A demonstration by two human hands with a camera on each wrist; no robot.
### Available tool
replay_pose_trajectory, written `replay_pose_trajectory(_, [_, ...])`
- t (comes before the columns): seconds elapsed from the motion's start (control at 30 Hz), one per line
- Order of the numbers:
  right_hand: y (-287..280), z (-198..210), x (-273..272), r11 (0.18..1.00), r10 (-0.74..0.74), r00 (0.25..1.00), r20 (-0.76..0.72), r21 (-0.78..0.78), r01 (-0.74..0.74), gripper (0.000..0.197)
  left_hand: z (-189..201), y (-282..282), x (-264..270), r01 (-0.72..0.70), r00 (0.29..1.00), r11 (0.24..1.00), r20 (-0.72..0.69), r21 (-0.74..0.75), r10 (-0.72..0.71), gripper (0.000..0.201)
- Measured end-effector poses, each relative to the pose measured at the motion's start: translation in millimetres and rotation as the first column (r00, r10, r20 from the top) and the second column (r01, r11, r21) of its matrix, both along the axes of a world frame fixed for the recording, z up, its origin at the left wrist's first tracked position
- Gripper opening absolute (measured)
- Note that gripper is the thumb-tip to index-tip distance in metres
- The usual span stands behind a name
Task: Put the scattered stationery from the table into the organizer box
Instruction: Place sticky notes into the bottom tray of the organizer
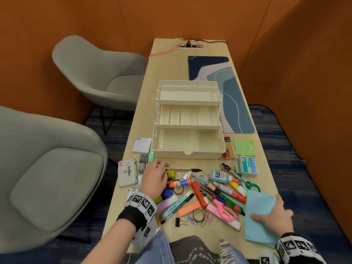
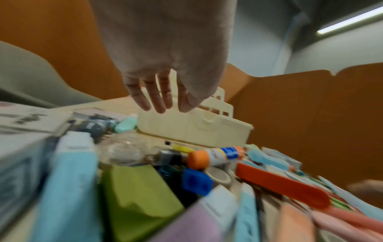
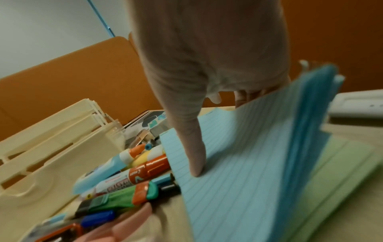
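Observation:
The cream organizer box (image 1: 187, 130) stands open in stepped tiers at mid-table, all trays bare. In front of it lies a pile of stationery: a black pen (image 1: 182, 169), a glue stick (image 1: 180, 183), a glue bottle (image 1: 219, 176), pink scissors (image 1: 224, 210), markers and clips. My left hand (image 1: 155, 178) hovers over the pile's left side with fingers (image 2: 159, 98) straight, holding nothing. My right hand (image 1: 274, 212) pinches a stack of blue lined cards (image 1: 259, 212) at the near right, thumb (image 3: 194, 160) on top and fingers underneath, lifted off a green sheet (image 3: 342, 172).
An ink pad (image 1: 127, 173) and white notes (image 1: 142, 145) lie left of the box. A green pad (image 1: 244, 147) and staples box (image 1: 247, 165) lie right. A blue mat (image 1: 228, 96) and power strip (image 1: 190, 46) sit farther back. Grey chairs (image 1: 47, 168) stand at the left.

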State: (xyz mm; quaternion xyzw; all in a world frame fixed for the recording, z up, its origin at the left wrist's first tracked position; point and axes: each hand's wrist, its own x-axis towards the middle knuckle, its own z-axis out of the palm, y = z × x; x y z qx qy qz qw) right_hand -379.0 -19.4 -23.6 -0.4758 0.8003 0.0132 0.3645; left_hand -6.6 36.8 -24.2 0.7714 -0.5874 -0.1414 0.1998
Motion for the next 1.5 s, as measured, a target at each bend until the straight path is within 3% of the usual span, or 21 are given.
replay_pose_trajectory(0.1, [-3, -3, -2, 0.999, -0.027, 0.998, -0.057, 0.023, 0.028, 0.103, 2, -1, 24, -0.175, 0.983, 0.985, 0.060, -0.016, 0.175, 0.025])
replay_pose_trajectory(0.17, [-5, -2, -3, 0.997, -0.076, 0.993, -0.088, 0.017, 0.078, 0.080, 2, -3, 40, -0.351, 0.932, 0.936, 0.102, 0.014, 0.348, 0.029])
replay_pose_trajectory(0.3, [-9, 9, -5, 0.989, -0.143, 0.990, -0.021, -0.047, 0.142, 0.036, -8, -4, 66, -0.683, 0.718, 0.695, 0.030, 0.224, 0.695, 0.050])
replay_pose_trajectory(0.4, [-13, 36, 7, 0.980, -0.159, 0.987, -0.026, -0.123, 0.155, 0.018, -16, -6, 77, -0.705, 0.622, 0.580, -0.037, 0.407, 0.782, 0.068])
replay_pose_trajectory(0.5, [-20, 70, 23, 0.961, -0.111, 0.993, -0.049, -0.260, 0.095, 0.013, -24, -9, 82, -0.653, 0.649, 0.584, -0.041, 0.482, 0.759, 0.081])
replay_pose_trajectory(0.57, [-24, 91, 34, 0.913, -0.029, 0.999, 0.020, -0.407, 0.035, 0.024, -27, -9, 83, -0.648, 0.676, 0.591, 0.006, 0.481, 0.737, 0.086])
replay_pose_trajectory(0.7, [-40, 123, 65, 0.850, 0.080, 0.924, 0.374, -0.510, 0.133, 0.014, -28, -7, 82, -0.641, 0.716, 0.639, 0.034, 0.425, 0.697, 0.096])
replay_pose_trajectory(0.77, [-50, 126, 89, 0.880, 0.059, 0.813, 0.580, -0.415, 0.232, 0.012, -28, -4, 82, -0.637, 0.729, 0.653, 0.044, 0.411, 0.683, 0.102])
replay_pose_trajectory(0.87, [-58, 115, 131, 0.956, -0.090, 0.564, 0.821, -0.088, 0.280, 0.010, -26, 2, 83, -0.615, 0.746, 0.670, 0.032, 0.416, 0.665, 0.107])
replay_pose_trajectory(0.93, [-63, 100, 157, 0.964, -0.207, 0.452, 0.868, 0.103, 0.244, 0.010, -23, 7, 86, -0.594, 0.755, 0.686, -0.003, 0.421, 0.656, 0.107])
replay_pose_trajectory(1.03, [-69, 82, 187, 0.938, -0.340, 0.355, 0.871, 0.285, 0.199, 0.020, -20, 15, 92, -0.584, 0.756, 0.698, -0.036, 0.415, 0.654, 0.103])
replay_pose_trajectory(1.2, [-82, 72, 231, 0.886, -0.448, 0.259, 0.856, 0.385, 0.259, 0.027, -19, 30, 99, -0.600, 0.729, 0.698, -0.091, 0.392, 0.678, 0.096])
replay_pose_trajectory(1.37, [-96, 71, 256, 0.884, -0.463, 0.310, 0.830, 0.410, 0.223, 0.037, -14, 39, 101, -0.605, 0.721, 0.709, -0.129, 0.362, 0.681, 0.092])
replay_pose_trajectory(1.5, [-97, 72, 248, 0.862, -0.503, 0.238, 0.831, 0.461, 0.209, 0.038, -4, 38, 99, -0.603, 0.717, 0.734, -0.191, 0.312, 0.670, 0.090])
